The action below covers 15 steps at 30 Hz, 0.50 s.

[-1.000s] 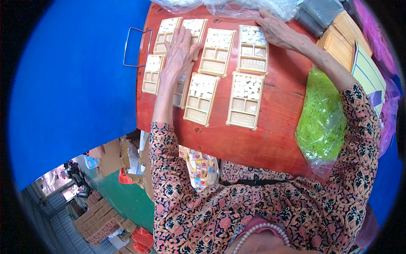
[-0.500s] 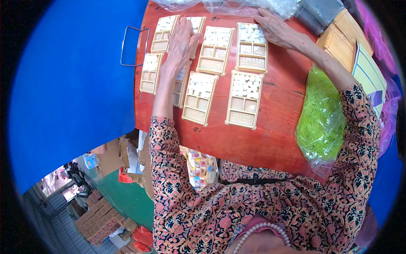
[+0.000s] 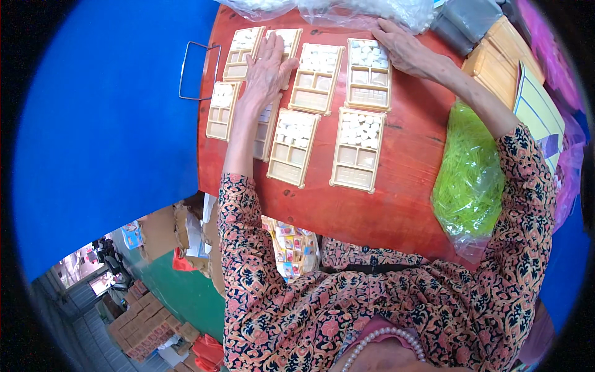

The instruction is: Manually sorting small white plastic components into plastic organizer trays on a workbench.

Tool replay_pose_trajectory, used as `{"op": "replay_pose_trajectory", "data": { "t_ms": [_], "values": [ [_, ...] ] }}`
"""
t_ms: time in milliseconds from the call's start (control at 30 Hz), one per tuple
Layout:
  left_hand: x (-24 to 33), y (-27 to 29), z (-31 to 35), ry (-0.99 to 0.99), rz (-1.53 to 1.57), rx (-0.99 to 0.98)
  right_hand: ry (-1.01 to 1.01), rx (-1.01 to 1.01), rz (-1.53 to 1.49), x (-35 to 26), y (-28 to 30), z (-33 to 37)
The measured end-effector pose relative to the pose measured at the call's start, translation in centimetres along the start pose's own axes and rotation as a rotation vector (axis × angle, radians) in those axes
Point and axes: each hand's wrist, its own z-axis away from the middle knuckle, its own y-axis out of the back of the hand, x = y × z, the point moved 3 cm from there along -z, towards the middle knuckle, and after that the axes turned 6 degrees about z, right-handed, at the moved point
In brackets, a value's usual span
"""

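Lying near the table's [image 3: 415, 142] far-left corner: tray [image 3: 299, 43] with white pieces [image 3: 289, 38] | left hand [image 3: 266, 71] over it, open, fingers extended | right hand [image 3: 406, 53] open beside far-edge tray [image 3: 369, 96] | light, flat touch should keep pieces from spilling

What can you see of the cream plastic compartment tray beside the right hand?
The cream, rectangular, plastic-looking tray lies face up on the red, wood-like table. Small white chunky pieces fill its far section; nearer are two small side-by-side compartments, then one wide one. The right hand is at its far right edge; whether they touch is unclear.
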Motion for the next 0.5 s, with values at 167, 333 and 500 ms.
{"op": "replay_pose_trajectory", "data": {
  "t_ms": [167, 333, 500],
  "values": [
    [-0.1, 0.1, 0.2, 0.006, 0.057, 0.105, -0.001, -0.046, -0.031, -0.4, 0.0, 0.1],
    [0.0, -0.9, 0.4, -0.049, -0.055, 0.044, 0.018, 0.043, 0.026, -0.6, -0.1, 0.2],
    [0.2, -0.9, 0.6, -0.023, -0.021, 0.060, -0.010, -0.058, 0.045, -0.5, -0.4, 0.0]
  ]
}}
